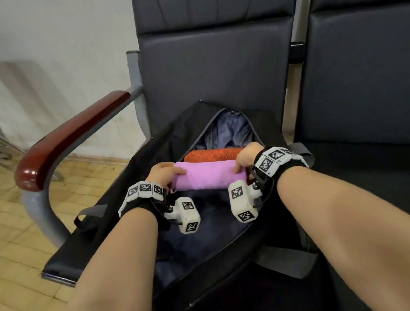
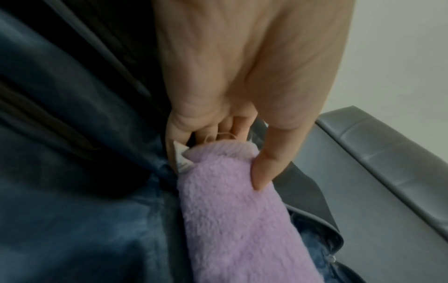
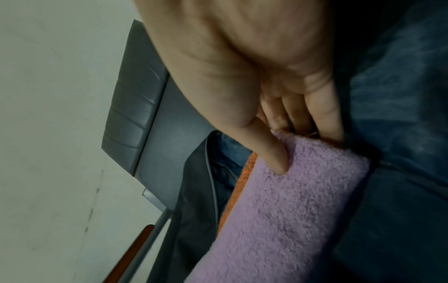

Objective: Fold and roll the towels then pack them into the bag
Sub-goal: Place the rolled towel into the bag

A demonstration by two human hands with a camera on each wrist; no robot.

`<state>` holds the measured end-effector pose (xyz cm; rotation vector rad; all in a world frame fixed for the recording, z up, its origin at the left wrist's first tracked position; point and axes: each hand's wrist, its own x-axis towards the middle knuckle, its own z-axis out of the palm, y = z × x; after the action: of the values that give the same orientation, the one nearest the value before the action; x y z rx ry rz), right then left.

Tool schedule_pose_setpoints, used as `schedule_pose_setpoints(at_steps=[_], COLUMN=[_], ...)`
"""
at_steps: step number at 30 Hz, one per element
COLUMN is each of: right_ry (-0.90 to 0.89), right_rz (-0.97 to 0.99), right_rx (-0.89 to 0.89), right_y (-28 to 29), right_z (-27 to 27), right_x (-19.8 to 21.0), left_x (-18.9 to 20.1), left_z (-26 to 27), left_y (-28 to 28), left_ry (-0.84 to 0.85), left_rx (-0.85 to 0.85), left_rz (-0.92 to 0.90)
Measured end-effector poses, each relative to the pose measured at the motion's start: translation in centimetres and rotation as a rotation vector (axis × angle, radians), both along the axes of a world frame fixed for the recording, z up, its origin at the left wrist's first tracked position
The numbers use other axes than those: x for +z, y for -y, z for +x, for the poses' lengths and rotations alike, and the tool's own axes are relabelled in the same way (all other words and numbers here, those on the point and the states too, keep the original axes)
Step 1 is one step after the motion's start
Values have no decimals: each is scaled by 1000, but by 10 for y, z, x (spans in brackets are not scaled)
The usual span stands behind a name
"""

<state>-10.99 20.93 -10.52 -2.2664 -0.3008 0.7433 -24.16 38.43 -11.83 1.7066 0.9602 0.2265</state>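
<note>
A rolled pink towel (image 1: 210, 175) lies crosswise in the open mouth of a black duffel bag (image 1: 126, 190) on a chair seat. My left hand (image 1: 165, 174) grips its left end, thumb on top (image 2: 263, 170), fingers curled under beside a white label (image 2: 181, 160). My right hand (image 1: 246, 158) grips the right end, thumb pressed into the pile (image 3: 278, 159), fingers behind. A rolled orange towel (image 1: 211, 155) sits in the bag just behind the pink towel (image 3: 290, 210), showing as an orange strip (image 3: 242, 183). The bag's blue lining (image 2: 72, 220) surrounds both.
The bag rests on a dark padded chair (image 1: 214, 64) with a red-brown armrest (image 1: 69, 137) at left. A second dark seat (image 1: 368, 72) stands at right. A white wall (image 1: 44, 33) and tiled floor (image 1: 3, 229) lie to the left.
</note>
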Motion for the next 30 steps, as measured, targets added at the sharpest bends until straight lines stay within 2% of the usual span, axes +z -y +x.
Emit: schedule_pose_setpoints(at_steps=[4,8,11,14,15,18,26,30], right_ry=[182,188,179,242,268,316,374,311], right_rz=[-259,-283,-257,-378,-366,-377,-418,-413], right_rx=[-27,-63,15,37,10,18,41,83], right_y=[-2,-7,-10,-13,-14,-20,-15,-15], right_z=[3,9,14,14,15,19,23,26], right_x=[-6,-13,-19,-18,-19,-28,-31,-32], left_x=[-17,-27,-36,-48,-50,-53,-63,-54], left_z=[16,26,28,35,37,44,51,51], left_y=[0,-1,-4,-9,-10,-12,-14,-12], left_ry=[-15,-48,-68,-37,-15,42,11,20], left_rx=[-83,-60,-34,2,17,27,-49,-40], left_rz=[55,79,32,15,20,54,204,260])
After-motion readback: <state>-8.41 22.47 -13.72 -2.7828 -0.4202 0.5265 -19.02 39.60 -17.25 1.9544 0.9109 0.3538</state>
